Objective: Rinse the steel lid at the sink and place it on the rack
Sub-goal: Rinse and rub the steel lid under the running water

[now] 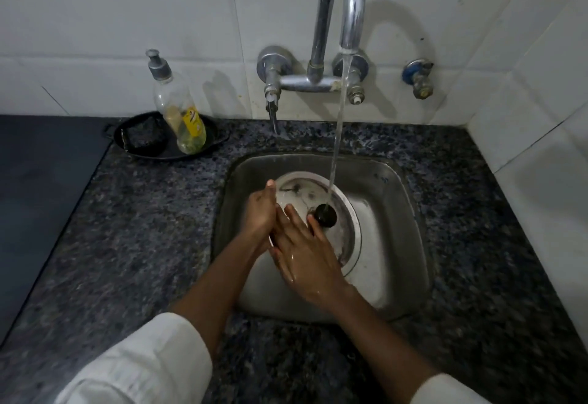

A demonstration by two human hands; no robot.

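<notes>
1. Steel lid (345, 228): I see it in the sink (397, 187), centre of the frame, tilted, with its knobbed face toward the camera. Its black knob (325, 215) sits near the middle of the disc.
2. Water stream (338, 136): it falls from the curved chrome faucet (346, 5) at the top centre and lands on the knob.
3. Left hand (261, 216): I read it as clasped on the lid's left rim, thumb up along the edge, fingers behind and out of sight.
4. Right hand (305, 260): it lies flat and spread over the lid's lower left face, wet, with one fingertip touching the knob. It is pressing on the surface; I cannot tell whether it holds the lid.
5. Sleeves: both forearms enter from the bottom edge in white cuffs (149, 362).
6. Surroundings: the speckled granite counter (152, 244) frames the sink. At upper left, a pump soap bottle (178, 110) stands tilted in a black dish (203, 146) beside a dark scrubber (144, 138). White wall tiles (111, 21) fill the background.
</notes>
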